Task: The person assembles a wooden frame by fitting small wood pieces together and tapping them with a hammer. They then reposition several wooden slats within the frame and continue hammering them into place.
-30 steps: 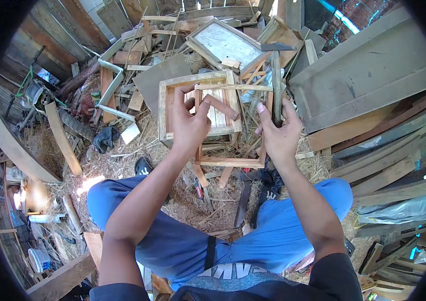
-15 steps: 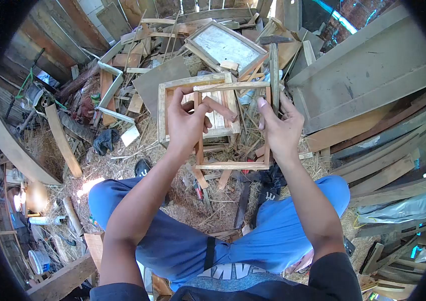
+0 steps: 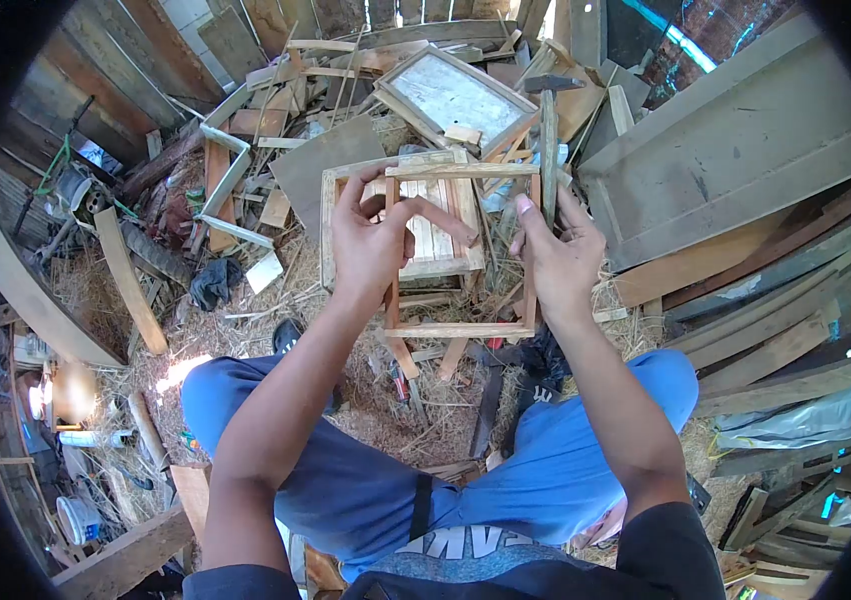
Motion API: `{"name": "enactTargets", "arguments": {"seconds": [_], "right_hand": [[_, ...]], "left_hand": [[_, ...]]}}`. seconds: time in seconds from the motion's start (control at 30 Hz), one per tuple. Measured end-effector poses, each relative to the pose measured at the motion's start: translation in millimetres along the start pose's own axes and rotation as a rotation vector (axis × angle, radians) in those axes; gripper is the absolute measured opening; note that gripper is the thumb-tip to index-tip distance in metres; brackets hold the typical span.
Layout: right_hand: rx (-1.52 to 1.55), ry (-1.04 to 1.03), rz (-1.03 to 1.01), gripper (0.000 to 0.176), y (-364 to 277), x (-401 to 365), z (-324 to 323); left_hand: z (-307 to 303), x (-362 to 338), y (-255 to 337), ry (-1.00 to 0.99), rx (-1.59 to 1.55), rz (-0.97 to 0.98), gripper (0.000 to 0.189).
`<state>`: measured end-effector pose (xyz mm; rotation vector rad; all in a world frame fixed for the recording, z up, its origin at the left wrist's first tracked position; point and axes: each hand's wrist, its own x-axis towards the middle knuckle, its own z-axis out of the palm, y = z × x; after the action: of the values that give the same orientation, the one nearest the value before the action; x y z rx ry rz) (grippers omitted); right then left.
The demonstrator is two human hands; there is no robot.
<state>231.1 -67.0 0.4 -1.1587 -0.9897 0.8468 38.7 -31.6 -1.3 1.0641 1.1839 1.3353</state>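
Both hands hold up a narrow rectangular wooden frame [image 3: 461, 330] by its sides. My left hand [image 3: 370, 240] is closed around the frame's left strip, and a short piece of wood [image 3: 443, 220] sticks out rightward from the same grip. My right hand [image 3: 563, 250] grips the right strip. A hammer [image 3: 549, 130] stands head up beside that strip, its handle running down into my right hand. Behind the frame lies a wooden box [image 3: 328, 225] with a slatted inside, partly hidden by my left hand.
Scrap wood and a framed pale panel [image 3: 455, 95] lie heaped at the back. A large grey board [image 3: 735, 150] leans on the right above stacked planks [image 3: 775, 350]. Straw covers the ground, with a red-handled tool [image 3: 399, 383] between my feet. A curved board [image 3: 35, 290] stands left.
The frame tilts slightly and its lower end has shifted a little left. More of the hammer's head shows now. Both hands keep their grips.
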Motion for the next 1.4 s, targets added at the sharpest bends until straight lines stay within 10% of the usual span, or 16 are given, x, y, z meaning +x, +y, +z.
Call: {"name": "enactTargets", "arguments": {"seconds": [1.4], "right_hand": [[0.009, -0.078, 0.055, 0.023, 4, 0, 1]], "left_hand": [[-15, 7, 1, -0.11, 0.08, -0.039, 0.051]]}}
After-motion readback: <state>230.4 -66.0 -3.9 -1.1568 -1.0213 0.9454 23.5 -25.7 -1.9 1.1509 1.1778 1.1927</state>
